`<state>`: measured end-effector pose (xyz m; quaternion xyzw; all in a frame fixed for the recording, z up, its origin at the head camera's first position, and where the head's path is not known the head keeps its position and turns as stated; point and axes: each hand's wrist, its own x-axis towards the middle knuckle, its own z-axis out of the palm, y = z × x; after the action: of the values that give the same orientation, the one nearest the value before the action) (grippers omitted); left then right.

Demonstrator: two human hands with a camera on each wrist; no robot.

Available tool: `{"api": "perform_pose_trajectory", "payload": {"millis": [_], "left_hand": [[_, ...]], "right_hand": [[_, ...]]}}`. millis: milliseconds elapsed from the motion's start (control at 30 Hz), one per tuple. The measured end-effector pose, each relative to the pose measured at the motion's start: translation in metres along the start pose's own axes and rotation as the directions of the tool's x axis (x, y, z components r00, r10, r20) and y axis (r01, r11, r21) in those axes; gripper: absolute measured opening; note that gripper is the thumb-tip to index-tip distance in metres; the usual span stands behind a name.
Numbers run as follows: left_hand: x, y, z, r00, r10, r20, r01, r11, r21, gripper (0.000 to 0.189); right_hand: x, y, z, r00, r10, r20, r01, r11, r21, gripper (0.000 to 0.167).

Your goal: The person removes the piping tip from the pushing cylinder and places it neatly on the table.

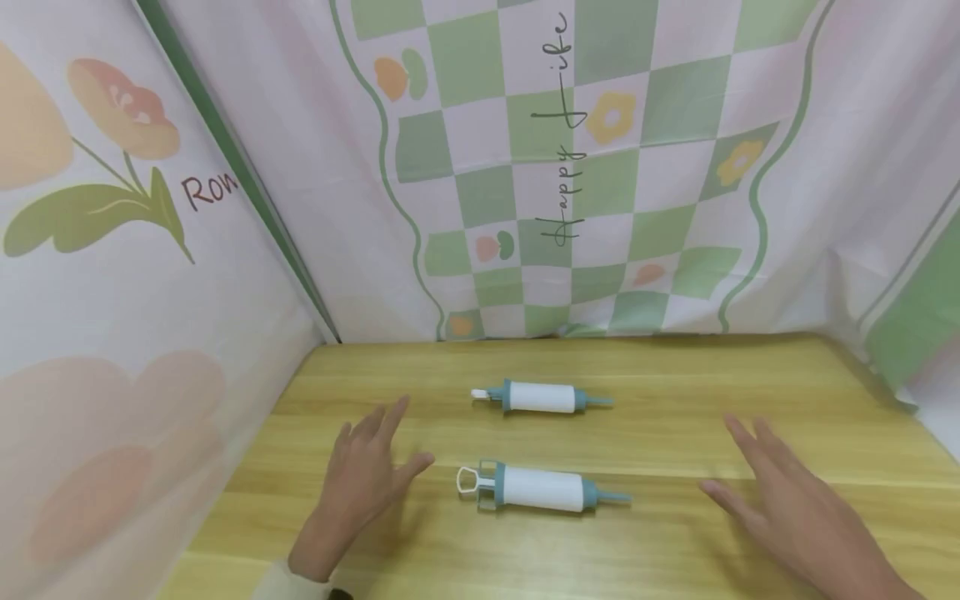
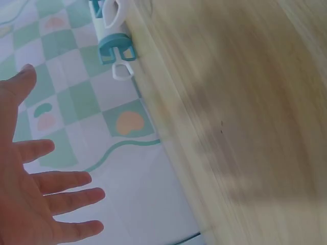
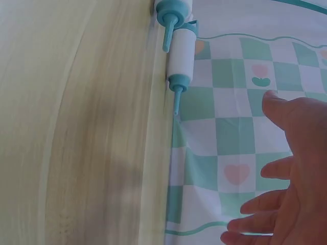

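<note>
Two syringe-like tubes with white barrels and blue-green ends lie on the wooden table, nozzles pointing right. The nearer tube [image 1: 543, 488] has a white loop handle at its left end; the farther tube [image 1: 542, 397] lies behind it, roughly parallel. My left hand [image 1: 362, 467] is held left of both, fingers spread and thumb toward the nearer one's handle. Off to the right, my right hand [image 1: 802, 508] has its fingers extended, apart from the nozzles. Neither hand holds anything. Both tubes show at the top of each wrist view, such as the farther tube [image 3: 181, 56] in the right one.
The wooden table [image 1: 675, 550] runs back to a white and green checkered curtain [image 1: 540, 192]. On the left hangs a curtain [image 1: 112, 308] printed with flowers. Another fold with a green patch [image 1: 918, 292] borders the right side.
</note>
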<state>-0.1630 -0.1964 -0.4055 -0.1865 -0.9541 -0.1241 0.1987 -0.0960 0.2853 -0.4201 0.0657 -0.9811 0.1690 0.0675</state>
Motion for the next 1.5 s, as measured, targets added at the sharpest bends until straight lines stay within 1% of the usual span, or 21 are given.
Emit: {"api": "perform_pose_trajectory", "payload": {"millis": [33, 100, 133, 233, 300, 367, 467, 567, 633, 700, 833, 867, 933, 1100, 1267, 1400, 1500], "left_hand": [[0.001, 0.000, 0.000, 1.000, 0.011, -0.013, -0.011, 1.000, -0.014, 0.084], [0.002, 0.002, -0.001, 1.000, 0.008, -0.018, -0.009, 0.998, -0.068, 0.083], [0.002, 0.003, -0.001, 1.000, -0.001, -0.007, 0.001, 0.995, -0.105, 0.083], [0.003, 0.007, -0.004, 0.995, -0.067, 0.074, 0.081, 0.974, -0.213, 0.085], [0.004, 0.008, -0.005, 0.988, -0.098, 0.123, 0.125, 0.962, -0.243, 0.087], [0.005, 0.009, -0.005, 0.982, -0.109, 0.154, 0.146, 0.956, -0.256, 0.089], [0.005, 0.010, -0.002, 0.981, -0.100, 0.169, 0.144, 0.950, -0.276, 0.091], [0.005, 0.010, 0.001, 0.977, -0.091, 0.191, 0.151, 0.934, -0.325, 0.092], [0.005, 0.009, 0.003, 0.973, -0.086, 0.215, 0.164, 0.912, -0.375, 0.093], [0.005, 0.009, 0.006, 0.967, -0.082, 0.242, 0.185, 0.878, -0.441, 0.094], [0.006, 0.009, 0.010, 0.949, -0.093, 0.303, 0.258, 0.781, -0.569, 0.097], [0.006, 0.008, 0.011, 0.944, -0.098, 0.314, 0.274, 0.761, -0.588, 0.098], [0.005, 0.007, 0.014, 0.939, -0.097, 0.331, 0.293, 0.732, -0.616, 0.100], [0.004, 0.006, 0.022, 0.933, -0.070, 0.353, 0.299, 0.697, -0.651, 0.102], [0.006, 0.007, 0.028, 0.922, -0.045, 0.384, 0.310, 0.678, -0.667, 0.104], [0.009, 0.011, 0.032, 0.909, -0.014, 0.416, 0.323, 0.656, -0.682, 0.104], [0.010, 0.013, 0.036, 0.900, 0.011, 0.437, 0.328, 0.642, -0.693, 0.104]], "right_hand": [[0.000, -0.001, 0.000, 1.000, -0.006, -0.009, 0.006, 1.000, 0.000, 0.091], [0.001, -0.004, -0.001, 0.999, -0.018, -0.027, 0.018, 1.000, -0.002, 0.091], [0.002, -0.005, -0.001, 0.999, -0.022, -0.036, 0.023, 1.000, 0.000, 0.090], [0.004, -0.010, -0.001, 0.997, -0.029, -0.071, 0.031, 0.999, 0.029, 0.086], [0.006, -0.011, 0.000, 0.995, -0.035, -0.090, 0.041, 0.997, 0.069, 0.083], [0.008, -0.012, 0.001, 0.994, -0.048, -0.099, 0.061, 0.990, 0.128, 0.080], [0.011, -0.012, 0.003, 0.993, -0.073, -0.095, 0.092, 0.973, 0.213, 0.077], [0.013, -0.012, 0.005, 0.993, -0.090, -0.077, 0.109, 0.951, 0.289, 0.076], [0.015, -0.013, 0.007, 0.994, -0.093, -0.061, 0.108, 0.935, 0.339, 0.076], [0.016, -0.014, 0.007, 0.995, -0.095, -0.030, 0.099, 0.915, 0.390, 0.078], [0.016, -0.015, 0.008, 0.994, -0.106, 0.037, 0.075, 0.874, 0.481, 0.082], [0.016, -0.015, 0.008, 0.993, -0.109, 0.055, 0.067, 0.863, 0.500, 0.083], [0.016, -0.014, 0.008, 0.989, -0.118, 0.086, 0.054, 0.844, 0.534, 0.083], [0.016, -0.012, 0.009, 0.981, -0.129, 0.147, 0.016, 0.804, 0.595, 0.080], [0.017, -0.013, 0.013, 0.975, -0.132, 0.178, -0.012, 0.772, 0.635, 0.076], [0.021, -0.017, 0.018, 0.979, -0.131, 0.157, 0.000, 0.768, 0.640, 0.071], [0.024, -0.021, 0.022, 0.985, -0.116, 0.128, 0.009, 0.776, 0.631, 0.066]]}}
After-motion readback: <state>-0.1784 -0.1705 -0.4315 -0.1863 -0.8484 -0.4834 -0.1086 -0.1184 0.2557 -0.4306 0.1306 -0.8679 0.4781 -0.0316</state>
